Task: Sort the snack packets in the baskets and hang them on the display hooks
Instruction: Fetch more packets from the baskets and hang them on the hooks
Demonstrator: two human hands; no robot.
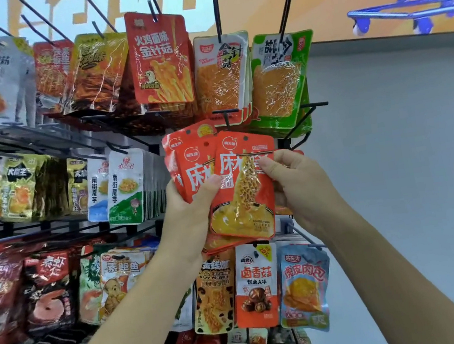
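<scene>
Several orange pkts [242,195] gripped by L hand [188,214], R hand [300,191]; hook rack [313,105], grey wall [404,148].

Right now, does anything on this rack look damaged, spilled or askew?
Nothing spilled or damaged. Only the orange packets are askew: fanned and tilted, gripped by the left hand and pinched by the right hand.

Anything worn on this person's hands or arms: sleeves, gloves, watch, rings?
Nothing shows. Left hand and right hand are ungloved and ringless; left forearm and right forearm are bare to the frame's edge: no sleeve, watch or bracelet.
</scene>
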